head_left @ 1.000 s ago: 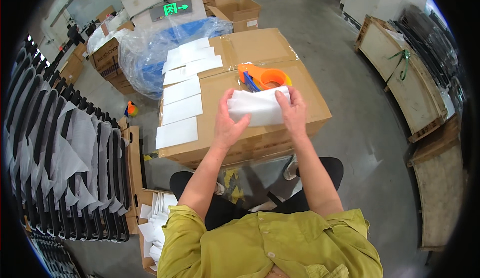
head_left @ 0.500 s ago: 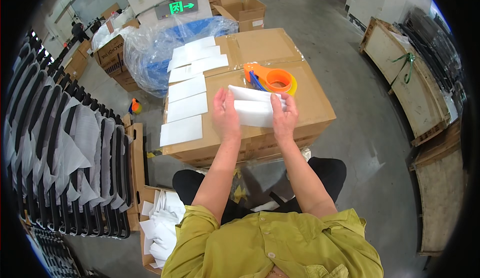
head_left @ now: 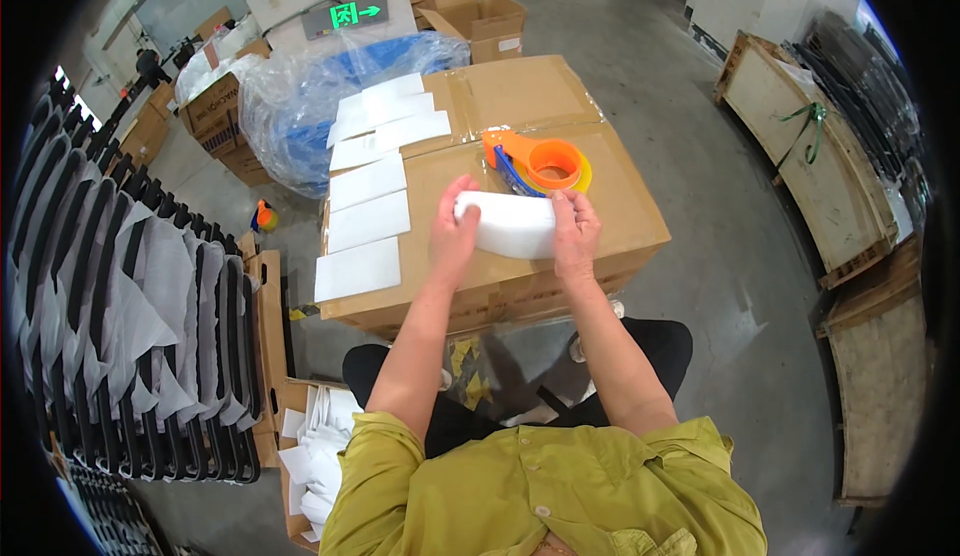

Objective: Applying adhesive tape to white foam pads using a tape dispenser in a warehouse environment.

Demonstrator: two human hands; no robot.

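Above the near part of a large cardboard box (head_left: 560,211) I hold a white foam sheet (head_left: 512,224) that looks folded or stacked. My left hand (head_left: 454,236) grips its left end, the thumb on the near face and the fingers behind. At its right end, my right hand (head_left: 576,240) pinches it between thumb and fingers. Just beyond the sheet lies an orange tape dispenser (head_left: 520,146) with a blue part, partly over a yellow ring. Flat white foam pieces (head_left: 368,222) line the box's left side, several of them overlapping.
An open carton of white foam pieces (head_left: 325,446) stands on the floor at lower left. Black frames wrapped in white sheeting (head_left: 160,286) crowd the left. Clear plastic over something blue (head_left: 320,116) sits beyond the box. Wooden crates (head_left: 800,136) stand along the right.
The white foam sheet, earlier showing a fold with a gap along its top, is now pressed together into one smooth band. My left hand has turned slightly, its fingers extending farther up.
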